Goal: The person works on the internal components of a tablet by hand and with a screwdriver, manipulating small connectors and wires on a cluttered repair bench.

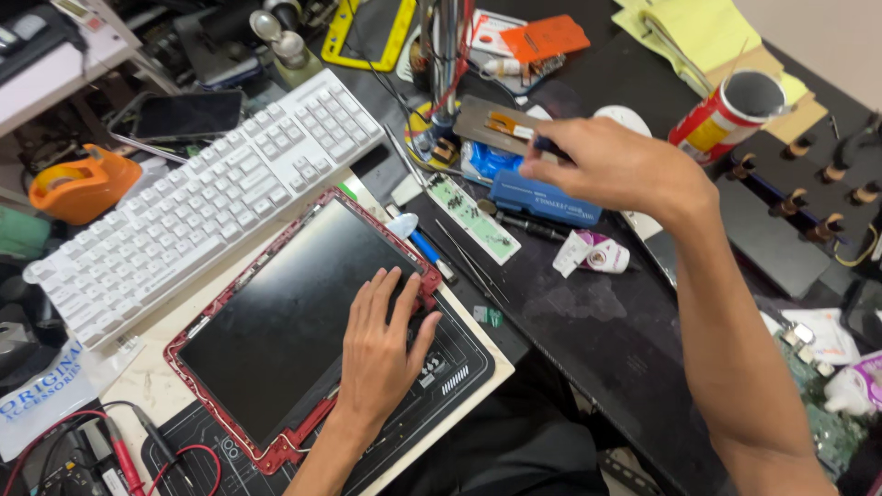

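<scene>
A dark tablet screen in a red frame (294, 312) lies on a black work mat (450, 377). My left hand (381, 344) rests flat on the screen's lower right corner, fingers spread. My right hand (606, 165) is raised over the dark bench, fingers pinched on a small dark tool tip (542, 144). It hovers beside a grey metal plate (496, 124) bearing an orange flex strip. Below the hand sits a blue box (542, 197).
A white keyboard (202, 197) lies left of the tablet, an orange tape dispenser (83, 184) beyond it. A green circuit strip (473, 219), tweezers (469, 262), a red-and-yellow can (726, 115), yellow papers (698, 32) and red test leads (124, 464) crowd the bench.
</scene>
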